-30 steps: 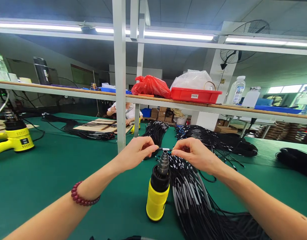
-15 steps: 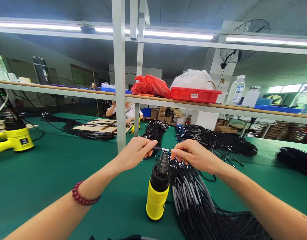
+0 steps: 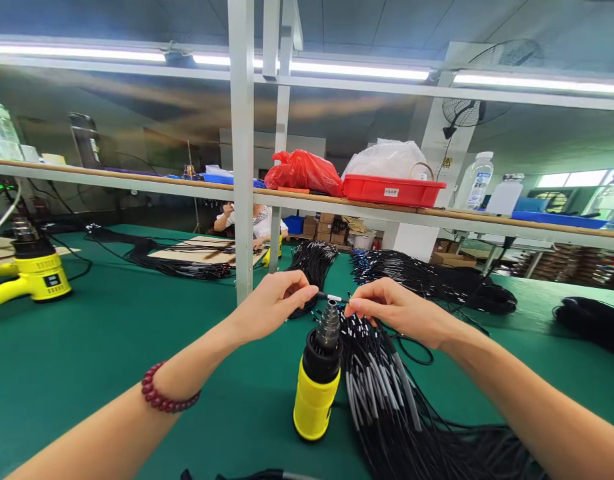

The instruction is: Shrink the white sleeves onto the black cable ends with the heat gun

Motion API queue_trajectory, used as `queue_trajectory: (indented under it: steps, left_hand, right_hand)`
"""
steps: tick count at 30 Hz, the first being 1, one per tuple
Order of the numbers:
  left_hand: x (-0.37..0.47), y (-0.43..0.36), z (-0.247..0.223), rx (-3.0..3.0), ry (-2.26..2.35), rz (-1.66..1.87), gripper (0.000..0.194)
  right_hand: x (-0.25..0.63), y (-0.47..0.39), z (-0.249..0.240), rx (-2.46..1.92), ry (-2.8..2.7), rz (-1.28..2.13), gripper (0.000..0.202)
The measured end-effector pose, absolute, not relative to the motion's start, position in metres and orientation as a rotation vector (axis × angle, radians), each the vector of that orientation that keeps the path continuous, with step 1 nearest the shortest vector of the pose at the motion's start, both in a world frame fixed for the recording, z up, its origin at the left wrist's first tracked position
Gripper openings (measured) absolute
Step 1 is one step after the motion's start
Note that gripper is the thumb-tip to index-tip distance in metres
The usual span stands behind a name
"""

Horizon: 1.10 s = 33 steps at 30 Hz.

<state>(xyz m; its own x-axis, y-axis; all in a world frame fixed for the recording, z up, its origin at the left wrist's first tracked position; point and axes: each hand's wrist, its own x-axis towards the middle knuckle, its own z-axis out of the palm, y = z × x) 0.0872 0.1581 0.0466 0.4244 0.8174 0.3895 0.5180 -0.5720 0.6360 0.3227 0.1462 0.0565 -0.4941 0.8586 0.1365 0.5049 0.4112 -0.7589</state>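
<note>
Between my two hands a black cable with a white sleeve is stretched level. My left hand pinches its left part between thumb and forefinger. On the other side my right hand pinches the thin right end. Just below the cable points the metal nozzle of a yellow heat gun, which stands upright on the green table. A small gap shows between nozzle and cable. Beside the heat gun lies a large bundle of black cables with grey sleeves and white-marked ends.
A second yellow heat gun stands at the left. More cable bundles lie behind my hands. A white post and a shelf with a red tray cross in front. Behind the post sits another person.
The cable has risen slightly off the nozzle, and more of its white sleeve shows. Both hands keep their pinch. The view has shifted a little.
</note>
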Motion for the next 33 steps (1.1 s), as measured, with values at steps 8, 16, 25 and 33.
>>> queue_trajectory:
  steps: [8,16,25,33]
  left_hand:
    - [0.086,0.162,0.043,2.207,1.069,0.877,0.053]
    - [0.089,0.159,0.048,2.191,1.049,0.933,0.041]
    - [0.094,0.158,0.051,2.185,1.131,1.001,0.022]
    - [0.090,0.158,0.047,2.232,1.108,0.971,0.049]
  right_hand:
    - [0.322,0.147,0.055,-1.131,-2.179,0.856,0.031]
    - [0.321,0.146,0.056,-1.141,-2.176,0.776,0.029]
    - [0.317,0.154,0.050,-1.142,-2.015,0.673,0.021]
    - [0.321,0.144,0.055,-1.085,-2.186,0.913,0.034]
